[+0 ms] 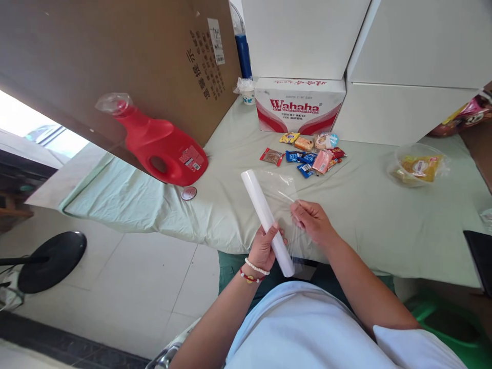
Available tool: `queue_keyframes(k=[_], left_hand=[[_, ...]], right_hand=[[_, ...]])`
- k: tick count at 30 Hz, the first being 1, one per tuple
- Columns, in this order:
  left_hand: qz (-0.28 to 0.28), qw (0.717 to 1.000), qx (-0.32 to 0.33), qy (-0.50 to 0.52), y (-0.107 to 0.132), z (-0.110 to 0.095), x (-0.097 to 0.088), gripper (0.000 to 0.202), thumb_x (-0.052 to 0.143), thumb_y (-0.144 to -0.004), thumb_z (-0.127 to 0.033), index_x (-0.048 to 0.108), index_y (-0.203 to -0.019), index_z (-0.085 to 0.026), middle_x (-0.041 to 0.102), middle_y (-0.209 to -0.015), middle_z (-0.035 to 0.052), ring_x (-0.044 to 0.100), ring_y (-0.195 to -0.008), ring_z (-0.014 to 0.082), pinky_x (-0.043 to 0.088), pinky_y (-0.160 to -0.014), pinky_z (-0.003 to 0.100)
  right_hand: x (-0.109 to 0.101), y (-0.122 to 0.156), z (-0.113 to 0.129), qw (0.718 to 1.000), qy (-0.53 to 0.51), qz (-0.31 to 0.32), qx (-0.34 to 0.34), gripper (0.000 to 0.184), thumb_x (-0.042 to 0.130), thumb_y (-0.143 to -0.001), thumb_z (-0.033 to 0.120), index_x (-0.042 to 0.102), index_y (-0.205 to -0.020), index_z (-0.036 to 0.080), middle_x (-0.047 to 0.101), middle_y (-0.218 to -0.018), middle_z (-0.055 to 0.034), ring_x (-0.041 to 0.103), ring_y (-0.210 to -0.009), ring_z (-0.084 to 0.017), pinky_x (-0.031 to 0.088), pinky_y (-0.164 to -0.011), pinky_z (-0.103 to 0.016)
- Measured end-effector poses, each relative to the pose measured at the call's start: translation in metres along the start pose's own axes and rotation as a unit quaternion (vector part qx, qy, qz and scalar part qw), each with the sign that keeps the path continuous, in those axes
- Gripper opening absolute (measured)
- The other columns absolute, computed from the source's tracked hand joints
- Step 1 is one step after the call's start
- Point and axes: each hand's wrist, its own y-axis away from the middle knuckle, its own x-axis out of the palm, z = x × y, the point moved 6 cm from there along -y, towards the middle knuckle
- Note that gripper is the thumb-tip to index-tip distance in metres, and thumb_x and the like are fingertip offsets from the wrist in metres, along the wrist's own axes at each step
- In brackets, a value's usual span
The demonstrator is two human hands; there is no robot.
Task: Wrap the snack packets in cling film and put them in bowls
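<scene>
My left hand [265,246] is wrapped round the lower half of a white roll of plastic film [261,200], which tilts with its top end to the left. A stretch of clear plastic film [282,189] comes off the roll's right side. Its free edge is pinched in my right hand [309,218], a little to the right of the roll. Both hands are over the near edge of the cloth-covered table [365,205]. Beyond the film lies a loose pile of small wrapped snacks [307,159], touched by neither hand.
A red detergent jug [165,146] stands at the left by a tall cardboard box [154,56], near a small round disc [188,193]. Behind the snacks is a Wahaba-style water carton [300,105]. A clear bowl with yellow packets [417,166] sits right. A green bin [446,318] is below.
</scene>
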Motion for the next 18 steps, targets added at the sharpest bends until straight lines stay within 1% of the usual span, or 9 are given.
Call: queue_keyframes(k=[2, 3, 7, 9, 11, 13, 15, 16, 18], left_hand=[[-0.007, 0.999, 0.003, -0.049, -0.001, -0.005, -0.004, 0.058, 0.100, -0.054, -0.046, 0.060, -0.086, -0.019, 0.063, -0.073, -0.0040, 0.059, -0.059, 0.0094, 0.053, -0.060, 0.027], [-0.005, 0.998, 0.004, -0.066, -0.001, -0.008, -0.004, 0.058, 0.100, -0.053, -0.046, 0.060, -0.085, -0.019, 0.063, -0.072, -0.0037, 0.058, -0.058, 0.0092, 0.052, -0.059, 0.026], [0.006, 0.994, -0.004, -0.108, -0.004, -0.019, -0.002, 0.056, 0.093, -0.061, -0.056, 0.059, -0.086, -0.019, 0.063, -0.068, -0.0029, 0.057, -0.055, 0.0094, 0.045, -0.053, 0.023], [0.010, 0.995, -0.021, -0.100, -0.004, -0.025, -0.001, 0.053, 0.090, -0.063, -0.056, 0.058, -0.086, -0.020, 0.063, -0.070, -0.0024, 0.060, -0.058, 0.0111, 0.047, -0.054, 0.024], [0.014, 0.996, -0.034, -0.081, -0.004, -0.033, -0.001, 0.050, 0.089, -0.062, -0.049, 0.056, -0.085, -0.021, 0.062, -0.073, -0.0024, 0.065, -0.066, 0.0144, 0.053, -0.059, 0.026], [0.013, 0.996, -0.023, -0.089, -0.005, -0.044, -0.003, 0.048, 0.089, -0.060, -0.042, 0.054, -0.086, -0.022, 0.061, -0.076, -0.0030, 0.068, -0.072, 0.0164, 0.057, -0.067, 0.030], [-0.002, 0.989, 0.013, -0.144, -0.009, -0.058, -0.010, 0.048, 0.089, -0.061, -0.041, 0.054, -0.088, -0.022, 0.061, -0.078, -0.0032, 0.066, -0.071, 0.0155, 0.058, -0.069, 0.031], [-0.018, 0.982, 0.037, -0.185, -0.012, -0.066, -0.015, 0.049, 0.088, -0.062, -0.043, 0.054, -0.090, -0.022, 0.061, -0.079, -0.0032, 0.065, -0.069, 0.0146, 0.058, -0.068, 0.031], [-0.061, 0.953, 0.088, -0.284, -0.020, -0.083, -0.028, 0.048, 0.085, -0.065, -0.048, 0.056, -0.093, -0.022, 0.061, -0.081, -0.0028, 0.061, -0.066, 0.0138, 0.055, -0.065, 0.030]], right_hand=[[-0.017, 0.003, 0.000, 1.000, 0.002, -0.021, -0.009, 0.058, 0.065, -0.091, 0.068, 0.045, -0.060, 0.023, 0.039, -0.052, 0.0050, 0.029, -0.049, -0.011, 0.024, -0.051, -0.028], [-0.025, 0.004, -0.002, 0.999, 0.002, -0.034, -0.007, 0.058, 0.066, -0.091, 0.068, 0.044, -0.060, 0.023, 0.038, -0.051, 0.0054, 0.029, -0.049, -0.010, 0.023, -0.050, -0.028], [-0.054, 0.003, -0.017, 0.995, 0.015, -0.098, 0.028, 0.060, 0.068, -0.087, 0.071, 0.044, -0.060, 0.023, 0.038, -0.052, 0.0059, 0.028, -0.047, -0.009, 0.021, -0.049, -0.028], [-0.062, -0.001, -0.027, 0.992, 0.024, -0.116, 0.052, 0.061, 0.069, -0.083, 0.074, 0.044, -0.060, 0.023, 0.039, -0.053, 0.0058, 0.028, -0.048, -0.009, 0.020, -0.048, -0.028], [-0.065, -0.008, -0.037, 0.990, 0.029, -0.115, 0.071, 0.062, 0.069, -0.080, 0.076, 0.044, -0.061, 0.023, 0.041, -0.054, 0.0057, 0.029, -0.048, -0.009, 0.019, -0.048, -0.027], [-0.065, -0.018, -0.046, 0.990, 0.039, -0.104, 0.084, 0.061, 0.067, -0.080, 0.077, 0.044, -0.063, 0.023, 0.042, -0.056, 0.0056, 0.029, -0.049, -0.010, 0.020, -0.049, -0.028], [-0.061, -0.030, -0.054, 0.989, 0.070, -0.091, 0.092, 0.060, 0.062, -0.083, 0.076, 0.043, -0.064, 0.024, 0.042, -0.056, 0.0055, 0.030, -0.051, -0.010, 0.022, -0.051, -0.028], [-0.057, -0.037, -0.058, 0.987, 0.098, -0.083, 0.094, 0.058, 0.060, -0.085, 0.075, 0.042, -0.063, 0.024, 0.041, -0.056, 0.0054, 0.031, -0.052, -0.011, 0.023, -0.052, -0.028], [-0.047, -0.053, -0.065, 0.979, 0.171, -0.062, 0.094, 0.056, 0.057, -0.089, 0.069, 0.039, -0.062, 0.024, 0.038, -0.055, 0.0053, 0.031, -0.054, -0.012, 0.023, -0.054, -0.029]])
